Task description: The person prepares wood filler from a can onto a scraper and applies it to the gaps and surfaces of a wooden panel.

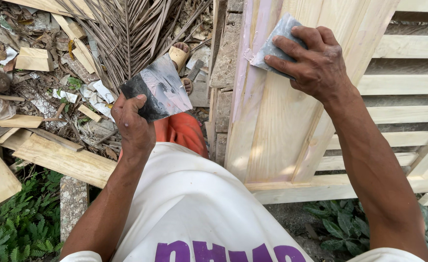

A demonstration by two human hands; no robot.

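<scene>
Pale pine makes up the door frame [282,111] standing upright before the person. The right hand [316,60] presses a small grey scraper [272,46] flat against the frame's left stile, fingers spread over the blade and closed around it. The left hand [134,123] grips a wider putty knife [158,90], smeared with whitish filler, held tilted in the air just left of the frame. Wood offcuts [54,155] and dry palm fronds [131,29] litter the ground behind.
</scene>
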